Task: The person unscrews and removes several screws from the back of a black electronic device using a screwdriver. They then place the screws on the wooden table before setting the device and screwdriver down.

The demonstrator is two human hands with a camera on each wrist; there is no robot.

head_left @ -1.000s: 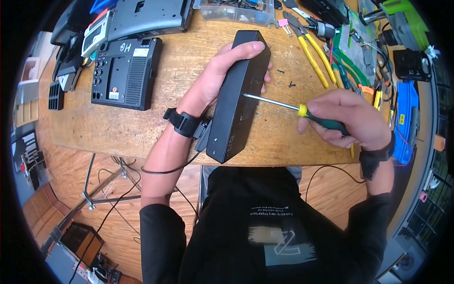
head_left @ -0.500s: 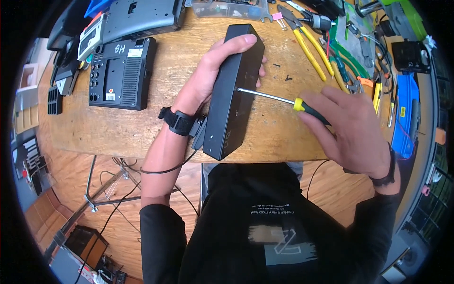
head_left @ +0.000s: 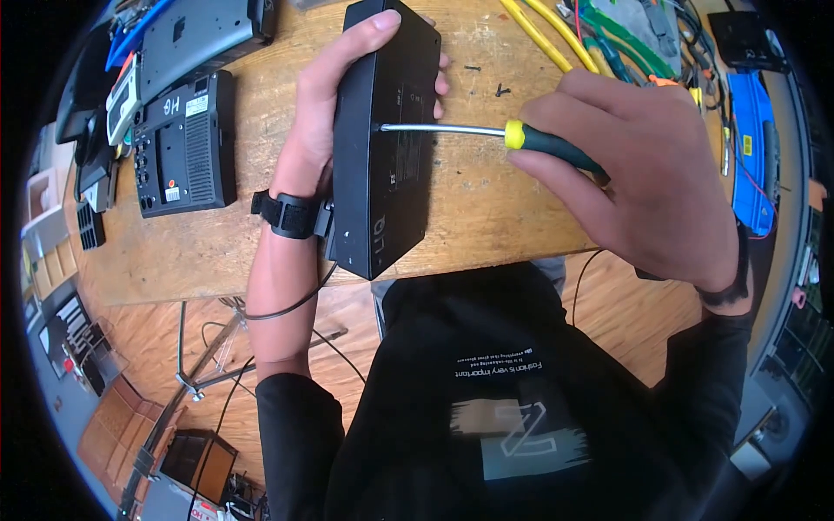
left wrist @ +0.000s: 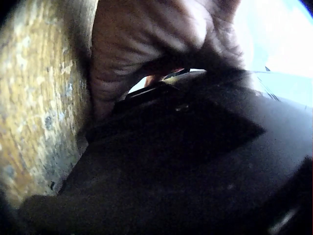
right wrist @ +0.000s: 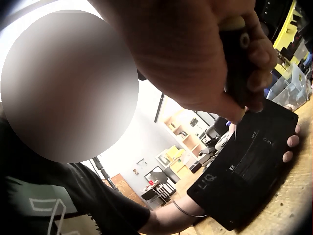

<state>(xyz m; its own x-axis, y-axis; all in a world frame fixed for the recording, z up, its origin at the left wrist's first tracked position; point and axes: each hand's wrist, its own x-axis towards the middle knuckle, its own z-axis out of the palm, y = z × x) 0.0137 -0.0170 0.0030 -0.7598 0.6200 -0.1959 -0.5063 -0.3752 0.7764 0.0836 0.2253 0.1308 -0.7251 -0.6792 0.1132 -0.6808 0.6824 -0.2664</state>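
Observation:
A long black box (head_left: 404, 152) is tilted up on the wooden table, gripped near its far end by the left hand (head_left: 317, 104), thumb over the top edge and fingertips round the far side. The right hand (head_left: 638, 165) holds a screwdriver (head_left: 556, 148) by its green and yellow handle. Its shaft lies almost level, with the tip at a small spot on the box's long edge. In the right wrist view the right hand (right wrist: 190, 54) wraps the handle above the black box (right wrist: 249, 161). Dark and close, the box (left wrist: 161, 171) fills much of the left wrist view beside the left hand (left wrist: 151, 39).
A black device marked HQ (head_left: 187, 143) lies at the left, with a larger dark panel (head_left: 195, 39) behind it. Small dark screws (head_left: 502, 90) lie right of the box. Yellow-handled pliers (head_left: 556, 35) and a blue case (head_left: 749, 156) are at the right. A cable (head_left: 291, 313) crosses the left forearm.
The head view has shifted, so box and hands appear further left and higher. The right hand has rolled over, its back now facing up, with the screwdriver's tip still at the box's edge.

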